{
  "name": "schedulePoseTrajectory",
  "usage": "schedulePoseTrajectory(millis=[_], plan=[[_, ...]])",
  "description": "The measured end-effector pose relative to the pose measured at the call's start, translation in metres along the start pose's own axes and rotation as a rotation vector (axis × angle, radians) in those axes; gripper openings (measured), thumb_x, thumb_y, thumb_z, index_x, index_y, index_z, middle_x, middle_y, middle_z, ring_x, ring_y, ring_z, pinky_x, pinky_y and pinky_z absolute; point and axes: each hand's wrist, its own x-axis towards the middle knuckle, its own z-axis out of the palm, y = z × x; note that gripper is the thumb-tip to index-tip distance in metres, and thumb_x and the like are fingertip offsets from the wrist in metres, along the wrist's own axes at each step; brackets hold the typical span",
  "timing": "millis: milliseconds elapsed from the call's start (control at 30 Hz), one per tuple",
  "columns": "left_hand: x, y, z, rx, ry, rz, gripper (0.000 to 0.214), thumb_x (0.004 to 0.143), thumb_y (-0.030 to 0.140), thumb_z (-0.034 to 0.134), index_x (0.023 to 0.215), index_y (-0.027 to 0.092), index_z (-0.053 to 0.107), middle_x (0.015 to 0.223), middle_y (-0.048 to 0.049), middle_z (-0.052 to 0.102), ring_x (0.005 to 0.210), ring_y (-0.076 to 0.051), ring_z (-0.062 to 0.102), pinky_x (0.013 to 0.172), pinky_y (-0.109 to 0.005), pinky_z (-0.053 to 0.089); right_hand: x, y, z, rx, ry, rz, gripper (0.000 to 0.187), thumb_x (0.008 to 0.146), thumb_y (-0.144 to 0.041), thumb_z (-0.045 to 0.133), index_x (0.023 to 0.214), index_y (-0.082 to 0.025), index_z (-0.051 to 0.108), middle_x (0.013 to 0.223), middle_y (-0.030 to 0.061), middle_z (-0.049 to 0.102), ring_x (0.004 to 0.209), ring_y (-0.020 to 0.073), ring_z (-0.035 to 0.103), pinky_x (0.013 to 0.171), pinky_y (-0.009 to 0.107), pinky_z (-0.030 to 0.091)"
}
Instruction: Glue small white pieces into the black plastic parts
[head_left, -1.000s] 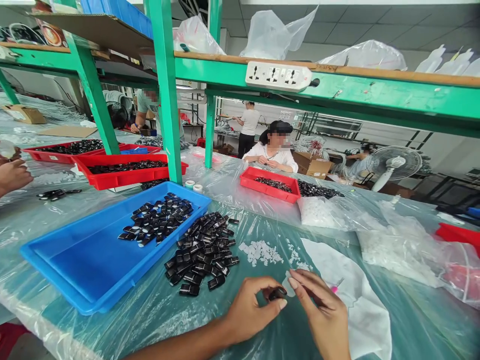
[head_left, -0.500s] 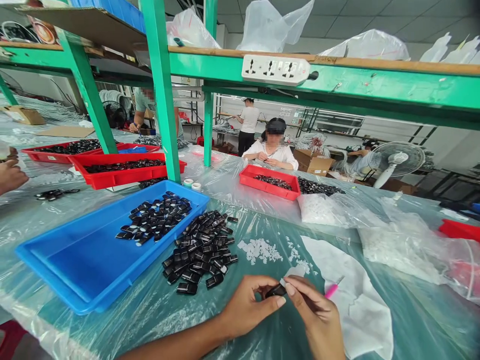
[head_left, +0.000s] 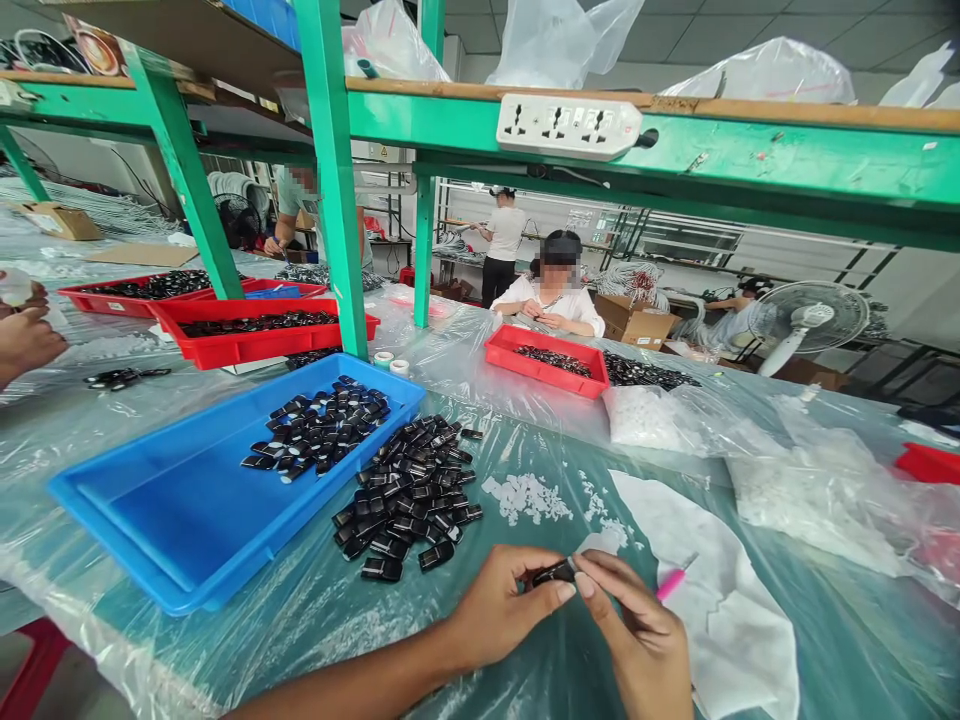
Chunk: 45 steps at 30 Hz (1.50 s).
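My left hand [head_left: 510, 610] is closed on a small black plastic casing [head_left: 553, 573], pinched between thumb and fingers. My right hand [head_left: 637, 625] is closed too, its thumb and fingertip pressed at the right end of the casing. Only a sliver of a small whitish piece shows there; the fingertips hide most of it. To the left of my hands lies a heap of similar black casings [head_left: 409, 500]. Beyond my hands are small white pieces [head_left: 529, 498] spread on the plastic sheet. A pink-handled tool [head_left: 671, 583] rests on a white cloth [head_left: 720, 600] beside my right hand.
A blue tray [head_left: 172, 500] holding more casings stands at left. Red trays [head_left: 547, 372] and clear bags of white pieces [head_left: 817, 500] lie farther back. A green shelf frame [head_left: 334, 200] rises from the table. Co-workers sit and stand beyond; another person's hands [head_left: 30, 335] show at far left.
My right fingertips have closed in on the end of the casing, covering most of the whitish piece that showed before. The view has shifted slightly.
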Motion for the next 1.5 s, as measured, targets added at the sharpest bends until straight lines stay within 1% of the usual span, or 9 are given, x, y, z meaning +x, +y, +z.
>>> schedulePoseTrajectory(millis=[233, 400, 533, 633, 767, 1033, 1267, 1367, 1500], plan=[[0.001, 0.002, -0.005, -0.087, -0.026, -0.047, 0.038, 0.088, 0.041, 0.051, 0.065, 0.011, 0.051, 0.054, 0.0028, 0.04, 0.049, -0.006, 0.032, 0.049, -0.02, 0.023, -0.007, 0.003, 0.009, 0.072, -0.106, 0.094, 0.027, 0.085, -0.033, 0.056, 0.11, -0.03, 0.067, 0.12, 0.0052, 0.061, 0.115, 0.0225, 0.054, 0.095, 0.035, 0.046], [0.003, -0.004, -0.007, -0.02, -0.005, -0.048, 0.038, 0.087, 0.042, 0.053, 0.066, 0.01, 0.055, 0.055, 0.0023, 0.042, 0.049, -0.006, 0.034, 0.048, -0.02, 0.023, -0.007, -0.003, 0.013, 0.006, -0.094, 0.158, 0.029, 0.085, -0.04, 0.054, 0.106, -0.025, 0.067, 0.117, 0.0068, 0.061, 0.111, 0.0224, 0.056, 0.087, 0.03, 0.05], [0.007, -0.009, -0.007, -0.081, 0.061, -0.205, 0.042, 0.082, 0.047, 0.057, 0.091, 0.007, 0.063, 0.062, -0.0003, 0.049, 0.047, -0.007, 0.039, 0.047, -0.02, 0.03, 0.008, -0.007, -0.002, -0.114, 0.117, 0.085, 0.03, 0.086, -0.042, 0.051, 0.108, -0.025, 0.062, 0.118, 0.0056, 0.059, 0.107, 0.0206, 0.056, 0.087, 0.03, 0.047], [0.008, -0.009, -0.006, -0.136, 0.081, -0.279, 0.046, 0.08, 0.049, 0.059, 0.098, 0.006, 0.064, 0.066, -0.0024, 0.054, 0.051, -0.007, 0.043, 0.054, -0.022, 0.035, 0.027, 0.012, -0.028, -0.35, 0.293, 0.049, 0.03, 0.088, -0.042, 0.048, 0.108, -0.024, 0.061, 0.112, 0.0044, 0.061, 0.103, 0.0202, 0.055, 0.082, 0.03, 0.046], [0.008, -0.006, -0.005, -0.289, 0.08, -0.373, 0.049, 0.08, 0.052, 0.058, 0.096, 0.006, 0.063, 0.072, -0.0063, 0.059, 0.055, -0.009, 0.049, 0.062, -0.024, 0.039, 0.044, 0.055, -0.056, -0.709, 0.104, 0.023, 0.029, 0.086, -0.038, 0.046, 0.097, -0.022, 0.068, 0.103, 0.0051, 0.064, 0.099, 0.0244, 0.053, 0.075, 0.033, 0.044], [0.007, -0.003, -0.005, -0.505, 0.086, -0.416, 0.058, 0.08, 0.06, 0.053, 0.095, 0.004, 0.06, 0.077, -0.0111, 0.062, 0.058, -0.012, 0.055, 0.066, -0.028, 0.044, 0.046, 0.093, -0.063, -0.815, 0.068, 0.016, 0.03, 0.08, -0.036, 0.048, 0.081, -0.018, 0.071, 0.081, 0.0103, 0.066, 0.081, 0.0293, 0.055, 0.069, 0.041, 0.039], [0.006, -0.006, -0.005, -0.514, 0.064, -0.41, 0.058, 0.083, 0.059, 0.049, 0.095, 0.004, 0.062, 0.078, -0.0122, 0.062, 0.059, -0.013, 0.057, 0.068, -0.029, 0.044, 0.045, 0.06, -0.061, -0.657, 0.175, 0.022, 0.03, 0.086, -0.04, 0.048, 0.091, -0.019, 0.069, 0.095, 0.0083, 0.068, 0.084, 0.0247, 0.06, 0.06, 0.032, 0.044], [0.006, -0.006, -0.004, -0.397, 0.032, -0.342, 0.05, 0.082, 0.051, 0.058, 0.097, 0.005, 0.065, 0.078, -0.0105, 0.062, 0.06, -0.011, 0.056, 0.067, -0.028, 0.044, 0.036, 0.027, -0.047, -0.456, 0.23, -0.097, 0.024, 0.086, -0.037, 0.053, 0.094, -0.02, 0.068, 0.101, 0.0071, 0.066, 0.094, 0.0216, 0.059, 0.073, 0.031, 0.047], [0.005, -0.008, 0.0, -0.283, 0.018, -0.235, 0.046, 0.078, 0.046, 0.064, 0.102, 0.007, 0.067, 0.076, -0.0074, 0.061, 0.061, -0.01, 0.054, 0.065, -0.025, 0.044, 0.022, -0.001, -0.025, -0.293, 0.06, -0.259, 0.019, 0.084, -0.023, 0.059, 0.101, -0.023, 0.068, 0.098, 0.0049, 0.066, 0.092, 0.019, 0.059, 0.081, 0.032, 0.046]])
